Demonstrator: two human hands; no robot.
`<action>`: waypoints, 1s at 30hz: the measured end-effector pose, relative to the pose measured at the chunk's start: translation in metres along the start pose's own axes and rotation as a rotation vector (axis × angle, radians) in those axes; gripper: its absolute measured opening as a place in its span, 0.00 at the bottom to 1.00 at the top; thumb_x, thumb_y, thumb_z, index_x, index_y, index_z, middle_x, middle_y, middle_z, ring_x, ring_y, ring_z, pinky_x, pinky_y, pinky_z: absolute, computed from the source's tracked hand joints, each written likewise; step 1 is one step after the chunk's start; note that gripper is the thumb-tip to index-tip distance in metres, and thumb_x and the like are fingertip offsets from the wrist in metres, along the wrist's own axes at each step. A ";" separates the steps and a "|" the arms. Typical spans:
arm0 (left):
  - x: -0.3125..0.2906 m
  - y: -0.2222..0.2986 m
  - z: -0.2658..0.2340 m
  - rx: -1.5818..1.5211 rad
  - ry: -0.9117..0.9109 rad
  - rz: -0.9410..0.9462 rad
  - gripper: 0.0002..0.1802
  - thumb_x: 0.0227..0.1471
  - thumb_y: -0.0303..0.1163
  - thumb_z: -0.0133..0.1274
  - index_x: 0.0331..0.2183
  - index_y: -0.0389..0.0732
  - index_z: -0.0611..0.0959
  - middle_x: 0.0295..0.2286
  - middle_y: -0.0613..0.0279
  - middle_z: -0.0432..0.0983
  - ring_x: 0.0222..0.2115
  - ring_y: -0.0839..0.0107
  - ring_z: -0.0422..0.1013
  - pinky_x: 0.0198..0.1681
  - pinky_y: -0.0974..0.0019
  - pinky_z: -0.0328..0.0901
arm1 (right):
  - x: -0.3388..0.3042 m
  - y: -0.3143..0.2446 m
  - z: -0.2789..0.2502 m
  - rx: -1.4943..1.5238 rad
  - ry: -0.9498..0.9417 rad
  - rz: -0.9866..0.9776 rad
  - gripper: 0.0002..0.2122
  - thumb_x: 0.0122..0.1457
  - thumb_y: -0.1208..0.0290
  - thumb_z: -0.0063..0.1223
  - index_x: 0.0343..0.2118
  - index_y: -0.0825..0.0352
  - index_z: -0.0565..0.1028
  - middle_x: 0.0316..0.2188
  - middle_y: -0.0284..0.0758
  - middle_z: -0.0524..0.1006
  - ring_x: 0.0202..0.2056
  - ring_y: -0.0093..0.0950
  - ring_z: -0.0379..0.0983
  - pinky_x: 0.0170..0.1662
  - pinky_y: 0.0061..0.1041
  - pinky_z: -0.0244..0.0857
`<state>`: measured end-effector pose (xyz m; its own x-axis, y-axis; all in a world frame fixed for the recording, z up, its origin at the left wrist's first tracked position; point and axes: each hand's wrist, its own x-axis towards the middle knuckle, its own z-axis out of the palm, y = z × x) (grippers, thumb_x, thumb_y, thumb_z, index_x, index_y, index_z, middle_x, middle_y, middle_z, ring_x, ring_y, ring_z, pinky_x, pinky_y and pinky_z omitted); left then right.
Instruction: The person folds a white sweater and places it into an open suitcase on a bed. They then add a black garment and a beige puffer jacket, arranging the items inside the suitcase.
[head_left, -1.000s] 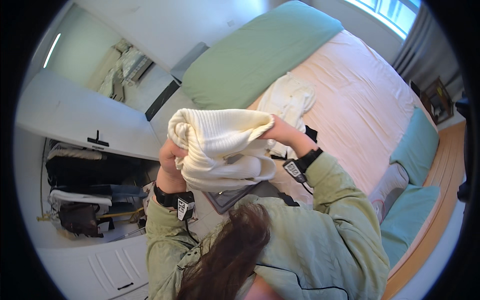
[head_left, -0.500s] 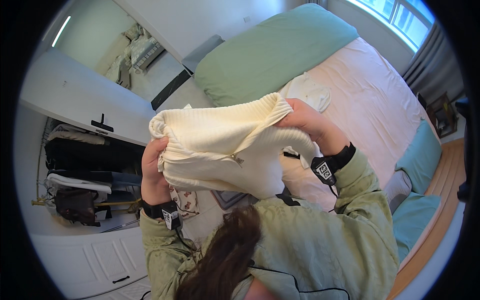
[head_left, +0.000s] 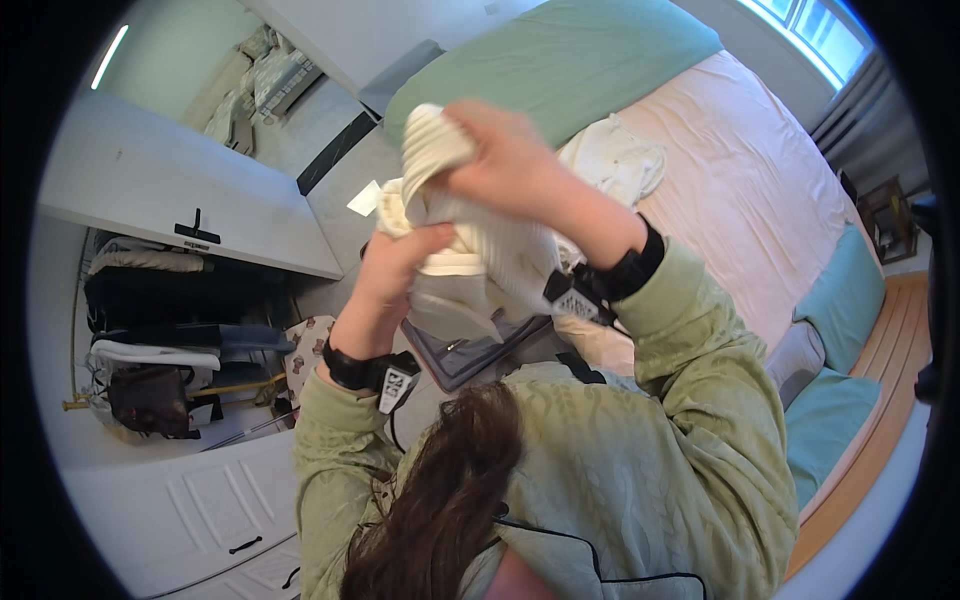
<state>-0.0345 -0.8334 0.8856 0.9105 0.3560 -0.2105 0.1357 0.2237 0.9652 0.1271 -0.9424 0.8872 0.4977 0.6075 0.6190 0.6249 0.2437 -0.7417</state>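
Note:
A cream ribbed knit sweater (head_left: pixel 505 245) hangs bunched in the air before me, between my two hands. My left hand (head_left: pixel 400 262) is closed on its lower left folds, thumb lying across the knit. Higher up and to the right, my right hand (head_left: pixel 505 160) grips a ribbed part that stands up above the rest; this hand is slightly blurred. A small white tag (head_left: pixel 364 198) sticks out at the sweater's left side. The zip pull is not plainly visible among the folds.
Under the sweater an open grey case (head_left: pixel 470 362) lies on the floor. To the right is a bed with a pink sheet (head_left: pixel 735 190), green quilt (head_left: pixel 560 75) and a white garment (head_left: pixel 625 160). At left, clothes hang in an open wardrobe (head_left: pixel 150 300) beside a white door (head_left: pixel 180 190).
The sweater was stretched wide between my hands and is now gathered into a narrow bunch. My right hand has moved left and up, my left hand slightly right and up.

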 end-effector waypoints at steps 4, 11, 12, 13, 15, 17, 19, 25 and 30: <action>-0.007 0.003 -0.034 -0.458 -0.014 0.069 0.26 0.49 0.34 0.51 0.50 0.34 0.72 0.44 0.49 0.74 0.43 0.58 0.73 0.50 0.56 0.67 | -0.013 0.085 -0.058 -0.033 0.078 0.234 0.13 0.47 0.65 0.62 0.30 0.67 0.74 0.21 0.31 0.72 0.25 0.23 0.68 0.31 0.23 0.64; -0.019 0.026 -0.048 -0.149 0.627 0.782 0.34 0.55 0.58 0.38 0.57 0.49 0.64 0.53 0.50 0.63 0.53 0.54 0.63 0.57 0.47 0.59 | -0.201 0.234 -0.054 0.219 0.233 1.105 0.24 0.50 0.50 0.58 0.39 0.67 0.70 0.34 0.36 0.72 0.36 0.25 0.67 0.41 0.26 0.61; -0.028 0.027 -0.039 0.088 0.744 0.843 0.38 0.55 0.63 0.36 0.60 0.50 0.58 0.57 0.50 0.58 0.55 0.53 0.60 0.58 0.47 0.58 | -0.228 0.239 -0.046 0.323 0.222 1.348 0.30 0.50 0.44 0.56 0.44 0.67 0.69 0.39 0.39 0.71 0.41 0.27 0.66 0.46 0.29 0.61; -0.035 0.030 -0.030 0.111 0.788 0.859 0.42 0.54 0.67 0.35 0.60 0.49 0.57 0.58 0.51 0.55 0.56 0.52 0.58 0.59 0.47 0.57 | -0.249 0.240 -0.030 0.459 0.183 1.407 0.34 0.51 0.40 0.53 0.53 0.62 0.63 0.48 0.40 0.66 0.49 0.33 0.60 0.53 0.37 0.53; -0.049 0.030 -0.011 0.327 0.838 0.977 0.39 0.55 0.63 0.40 0.59 0.48 0.59 0.58 0.50 0.54 0.57 0.53 0.57 0.59 0.48 0.57 | -0.278 0.232 -0.009 0.645 0.065 1.542 0.40 0.53 0.36 0.48 0.63 0.55 0.54 0.58 0.40 0.59 0.60 0.40 0.52 0.59 0.47 0.45; -0.057 0.038 -0.003 0.404 0.888 1.008 0.39 0.55 0.63 0.40 0.59 0.48 0.60 0.58 0.50 0.55 0.57 0.53 0.57 0.59 0.48 0.57 | -0.286 0.222 0.015 0.813 -0.013 1.547 0.41 0.53 0.35 0.46 0.65 0.52 0.49 0.63 0.39 0.53 0.64 0.39 0.46 0.61 0.49 0.42; -0.064 0.047 -0.002 0.435 0.948 1.013 0.39 0.55 0.63 0.40 0.59 0.47 0.60 0.58 0.50 0.56 0.56 0.54 0.58 0.59 0.49 0.57 | -0.278 0.218 0.034 1.032 -0.098 1.386 0.42 0.55 0.34 0.42 0.67 0.53 0.45 0.68 0.36 0.43 0.68 0.36 0.35 0.64 0.51 0.34; -0.097 0.085 -0.036 0.440 1.154 0.954 0.40 0.54 0.63 0.41 0.58 0.45 0.61 0.57 0.49 0.58 0.55 0.55 0.59 0.59 0.51 0.56 | -0.218 0.217 0.100 1.219 -0.365 1.376 0.46 0.56 0.32 0.37 0.67 0.60 0.37 0.66 0.42 0.50 0.67 0.40 0.39 0.65 0.48 0.30; -0.132 0.120 -0.068 0.378 1.300 0.880 0.41 0.53 0.64 0.42 0.58 0.43 0.63 0.56 0.48 0.60 0.55 0.56 0.60 0.59 0.53 0.56 | -0.212 0.161 0.140 1.702 -0.594 1.255 0.35 0.60 0.38 0.37 0.59 0.65 0.63 0.56 0.36 0.68 0.54 0.27 0.66 0.57 0.27 0.58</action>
<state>-0.1652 -0.7917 1.0187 -0.1499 0.7794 0.6083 0.0395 -0.6101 0.7914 0.0374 -0.9261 0.6001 -0.2899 0.9509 -0.1083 -0.9198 -0.3081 -0.2431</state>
